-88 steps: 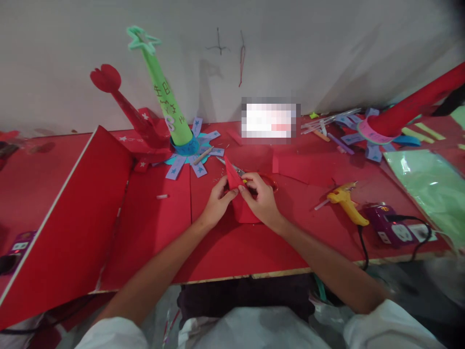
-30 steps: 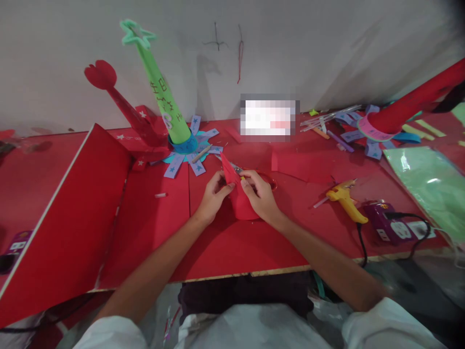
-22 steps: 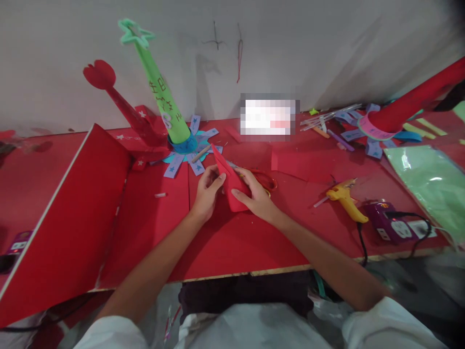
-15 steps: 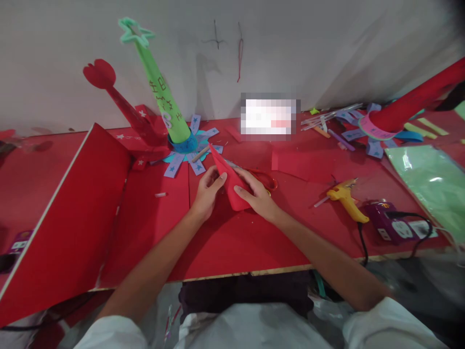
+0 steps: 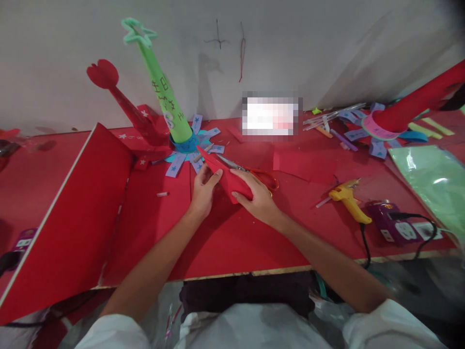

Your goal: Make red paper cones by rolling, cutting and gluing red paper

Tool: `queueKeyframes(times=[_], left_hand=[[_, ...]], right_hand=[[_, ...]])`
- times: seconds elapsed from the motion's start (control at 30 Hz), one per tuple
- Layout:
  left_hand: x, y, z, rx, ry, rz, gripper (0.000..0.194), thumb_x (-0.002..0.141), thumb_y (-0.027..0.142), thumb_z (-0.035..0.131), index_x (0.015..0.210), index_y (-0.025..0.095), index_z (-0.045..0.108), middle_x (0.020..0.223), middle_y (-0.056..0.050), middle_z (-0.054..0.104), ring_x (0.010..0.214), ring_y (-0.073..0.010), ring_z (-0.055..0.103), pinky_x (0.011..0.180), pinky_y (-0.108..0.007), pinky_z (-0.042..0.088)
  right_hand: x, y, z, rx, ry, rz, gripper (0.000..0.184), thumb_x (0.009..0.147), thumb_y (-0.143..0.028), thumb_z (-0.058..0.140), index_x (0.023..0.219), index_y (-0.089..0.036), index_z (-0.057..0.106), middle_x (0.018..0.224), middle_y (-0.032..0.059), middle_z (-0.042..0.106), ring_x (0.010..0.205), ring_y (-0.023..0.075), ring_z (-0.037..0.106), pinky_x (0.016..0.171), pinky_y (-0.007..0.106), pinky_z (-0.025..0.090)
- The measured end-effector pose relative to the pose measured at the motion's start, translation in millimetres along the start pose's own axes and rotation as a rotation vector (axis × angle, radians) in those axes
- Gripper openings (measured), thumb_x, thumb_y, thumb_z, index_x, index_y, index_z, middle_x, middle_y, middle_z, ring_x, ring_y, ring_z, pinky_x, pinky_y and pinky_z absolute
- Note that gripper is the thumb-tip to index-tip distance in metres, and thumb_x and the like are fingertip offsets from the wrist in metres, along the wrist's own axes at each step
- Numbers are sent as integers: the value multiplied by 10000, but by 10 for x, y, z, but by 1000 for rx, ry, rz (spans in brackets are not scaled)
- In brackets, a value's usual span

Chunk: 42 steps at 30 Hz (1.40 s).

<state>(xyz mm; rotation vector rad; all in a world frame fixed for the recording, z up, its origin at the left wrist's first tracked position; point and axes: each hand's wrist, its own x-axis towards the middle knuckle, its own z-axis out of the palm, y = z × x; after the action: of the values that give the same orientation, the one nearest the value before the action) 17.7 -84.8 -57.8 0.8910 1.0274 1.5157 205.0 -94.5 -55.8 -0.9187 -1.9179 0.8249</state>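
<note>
A piece of red paper (image 5: 225, 180), rolled or folded to a point at its far left end, is held between both hands above the red table (image 5: 232, 247). My left hand (image 5: 204, 190) pinches its left side, thumb on top. Across the right side lies my right hand (image 5: 256, 196), fingers over the paper and thumb at the near edge. Scissors (image 5: 261, 175) with orange handles lie just behind, partly covered by the right hand and the paper. Beyond the left hand stands a green paper cone (image 5: 165, 97) with a star on top and a blue base with purple tabs.
At the left, a red board (image 5: 80, 218) stands upright. A red paper figure (image 5: 127, 109) leans behind it. To the right lie a yellow glue gun (image 5: 349, 201), a purple power socket box (image 5: 392, 223) and a green sheet in plastic (image 5: 428, 179). A flat red paper (image 5: 298, 162) lies behind.
The red paper has tilted further to the left and lower, its tip shifting left. Both hands keep hold, the left one slightly further left. More of the scissors' blades shows.
</note>
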Motion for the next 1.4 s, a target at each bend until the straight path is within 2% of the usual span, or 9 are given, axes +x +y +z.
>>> queueKeyframes(times=[0.3,0.43,0.53,0.63,0.77,0.87,1.0,1.17,1.4], left_hand=[[17,62,32,-108,103,-32,480,713,478,972,988,233,663,922,10,661,726,-101,610,595,-209,473],[-31,-7,57,-31,-9,-37,514,801,650,860,907,223,595,831,14,612,636,-102,538,539,-231,424],[-148,-64,85,248,-127,30,552,947,715,666,767,213,522,673,37,495,543,-93,411,506,-251,332],[-240,-39,58,639,-200,327,484,1046,582,597,751,201,547,667,19,519,612,-116,473,591,-274,384],[-167,99,-67,968,-132,880,206,1035,408,663,971,214,689,937,-71,746,909,-210,683,857,-372,539],[-27,174,-148,1138,-141,986,320,1027,403,688,1293,224,693,1280,-129,767,1232,-290,690,1116,-482,510],[62,150,-192,1279,-345,820,569,1056,476,627,1551,207,545,1493,-160,693,1386,-320,651,1295,-560,374],[-16,91,-158,1274,-376,510,494,1035,511,641,1387,167,676,1244,-172,803,1105,-333,774,975,-457,587],[-82,122,-6,771,-346,107,439,1011,589,634,1158,176,656,928,-76,808,781,-201,742,724,-311,547]], right_hand=[[76,59,-38,376,211,155,520,941,-422,795,1423,-305,642,1418,98,711,1333,298,677,1185,509,542],[112,127,-74,496,365,281,507,910,-459,822,1365,-324,642,1399,80,696,1273,290,693,1143,502,574],[133,172,-116,481,434,285,477,940,-473,777,1368,-332,621,1492,80,639,1297,297,676,1128,522,583],[157,224,-173,420,488,235,455,957,-436,757,1377,-336,611,1492,78,625,1332,296,653,1165,537,551],[191,300,-275,337,475,126,429,963,-391,748,1368,-329,618,1423,85,661,1339,302,645,1204,557,508],[210,315,-344,331,394,71,406,965,-395,747,1349,-331,628,1313,82,717,1262,310,692,1162,564,537],[218,246,-374,357,297,65,470,937,-454,791,1356,-326,620,1275,89,744,1194,313,725,1107,552,576],[202,152,-324,432,231,84,522,924,-541,807,1365,-336,616,1279,89,747,1206,306,721,1105,535,579],[172,106,-252,609,267,220,774,900,-625,804,1570,-470,450,1577,47,588,1258,266,693,1050,494,632]])
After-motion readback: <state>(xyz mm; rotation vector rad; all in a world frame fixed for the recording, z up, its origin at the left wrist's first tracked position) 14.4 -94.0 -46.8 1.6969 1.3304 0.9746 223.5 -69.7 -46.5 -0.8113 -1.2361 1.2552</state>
